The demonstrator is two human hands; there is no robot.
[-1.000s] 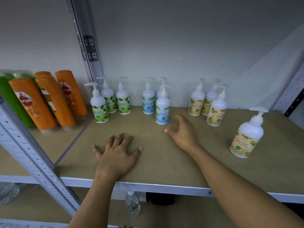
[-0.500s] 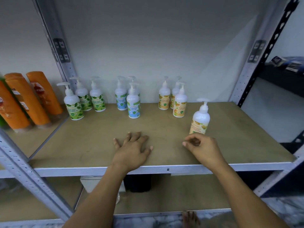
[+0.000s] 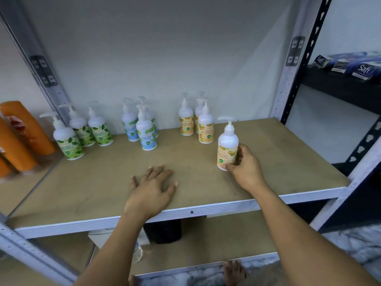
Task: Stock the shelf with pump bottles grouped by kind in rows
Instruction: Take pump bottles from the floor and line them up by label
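Note:
Pump bottles stand on the wooden shelf (image 3: 288, 162) in groups along the back: three green-label bottles (image 3: 82, 133) at the left, three blue-label bottles (image 3: 144, 131) in the middle, three orange-label bottles (image 3: 198, 122) to their right. A fourth orange-label bottle (image 3: 226, 145) stands apart, further forward, upright on the board. My right hand (image 3: 245, 168) wraps around its lower body from the right. My left hand (image 3: 152, 190) lies flat, palm down, fingers spread, on the shelf near the front edge.
Orange shampoo bottles (image 3: 20, 139) lean on the neighbouring shelf at the left. Metal uprights (image 3: 288, 83) frame the bay. A dark shelf at the right carries blue boxes (image 3: 350, 67). A black object (image 3: 162, 232) sits on the lower shelf, and bare feet (image 3: 233, 273) show on the floor.
The view has drifted right and drawn back. My right hand has gone from near the blue bottles over to the lone orange-label bottle and closed around it. My left hand stays flat.

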